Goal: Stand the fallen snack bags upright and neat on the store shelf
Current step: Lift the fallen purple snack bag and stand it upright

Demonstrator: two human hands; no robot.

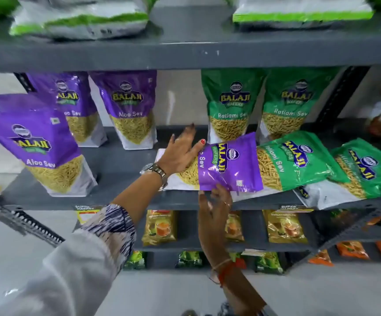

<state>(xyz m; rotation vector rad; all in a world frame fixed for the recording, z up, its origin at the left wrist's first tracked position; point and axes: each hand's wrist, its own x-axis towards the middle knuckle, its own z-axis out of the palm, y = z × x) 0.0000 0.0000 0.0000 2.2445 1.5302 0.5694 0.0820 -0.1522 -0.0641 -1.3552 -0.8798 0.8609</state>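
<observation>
I see glossy plastic film on the fallen purple bag [229, 165], light glinting off its creases, and the same sheen on the green bag [292, 160] beside it. The shelf [125, 165] looks like matt grey painted metal. My left wrist carries a shiny metal watch [156, 171]; the sleeve [112, 222] is printed cloth.
</observation>
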